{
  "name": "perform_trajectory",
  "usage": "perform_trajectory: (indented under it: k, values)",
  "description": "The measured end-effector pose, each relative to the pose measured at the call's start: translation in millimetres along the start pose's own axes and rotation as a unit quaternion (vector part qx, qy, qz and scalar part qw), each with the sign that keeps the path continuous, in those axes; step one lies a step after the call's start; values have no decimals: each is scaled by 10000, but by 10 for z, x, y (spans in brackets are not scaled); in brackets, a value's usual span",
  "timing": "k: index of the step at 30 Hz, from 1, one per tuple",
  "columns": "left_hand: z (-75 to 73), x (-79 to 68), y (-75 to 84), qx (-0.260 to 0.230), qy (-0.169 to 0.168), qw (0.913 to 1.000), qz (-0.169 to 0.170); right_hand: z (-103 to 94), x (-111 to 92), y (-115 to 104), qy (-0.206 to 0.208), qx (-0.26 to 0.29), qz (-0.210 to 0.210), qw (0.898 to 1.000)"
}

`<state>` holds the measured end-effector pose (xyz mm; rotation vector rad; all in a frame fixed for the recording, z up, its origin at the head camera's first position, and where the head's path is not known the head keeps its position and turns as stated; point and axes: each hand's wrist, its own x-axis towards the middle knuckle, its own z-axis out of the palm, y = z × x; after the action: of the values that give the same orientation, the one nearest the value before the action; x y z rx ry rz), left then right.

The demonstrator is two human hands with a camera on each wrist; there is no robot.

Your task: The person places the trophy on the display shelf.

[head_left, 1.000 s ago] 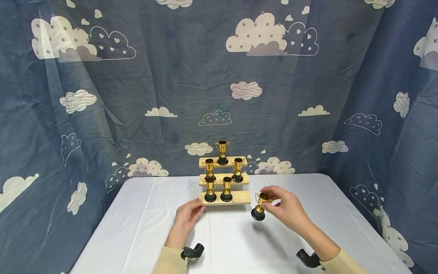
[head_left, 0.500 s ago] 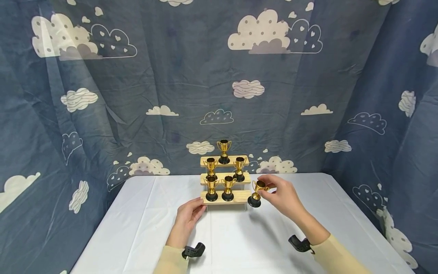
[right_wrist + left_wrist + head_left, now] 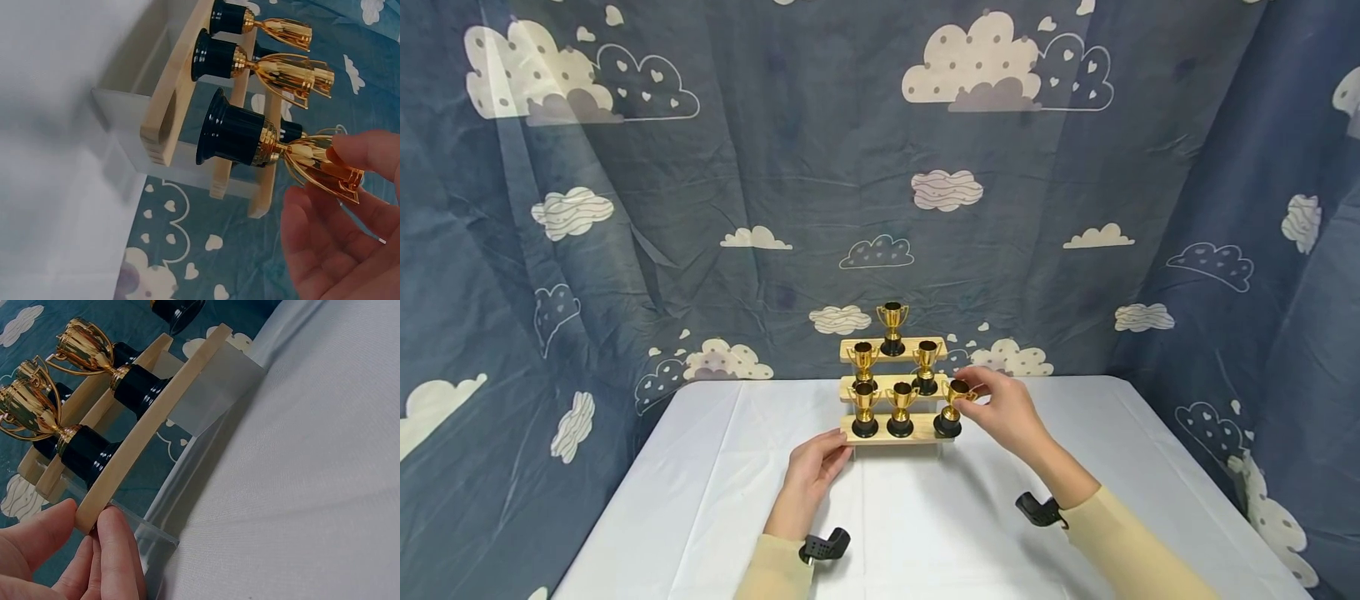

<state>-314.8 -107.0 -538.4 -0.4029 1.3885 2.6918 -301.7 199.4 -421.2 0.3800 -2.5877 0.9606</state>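
Note:
A small gold trophy cup with a black base (image 3: 950, 408) is in my right hand (image 3: 1006, 415), pinched by its cup and handle between thumb and fingers. In the right wrist view this trophy (image 3: 240, 134) hangs over the right end of the bottom wooden step (image 3: 165, 109), a small gap under its base. My left hand (image 3: 811, 475) grips the left end of that bottom step (image 3: 144, 437), thumb above and fingers below. Two other trophies (image 3: 901, 408) stand upright on the bottom step, two on the middle step (image 3: 891, 388) and one on the top step (image 3: 915, 347).
Clear side panels (image 3: 215, 384) carry the three-step stand. It stands near the back of a table with a white cloth (image 3: 737, 450). Behind hangs a dark blue curtain (image 3: 812, 167) with cloud prints, which also closes in the sides.
My right hand has carried the trophy left and away from me, from beside the stand to over the bottom step's right end. My left hand keeps its hold on the step.

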Motion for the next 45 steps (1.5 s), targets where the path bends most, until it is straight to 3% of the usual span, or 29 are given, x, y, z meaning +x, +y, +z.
perform_trajectory:
  k: [11, 23, 45]
  values:
    - [19, 3, 17, 37, 23, 10000, -71, 142, 136, 4, -76, -107, -79, 9999]
    - [37, 54, 28, 21, 168, 9997, -154, 317, 200, 51, -206, -245, 115, 9994]
    - [23, 47, 10, -8, 70, 10000, -8, 326, 168, 40, -142, -166, -77, 9997]
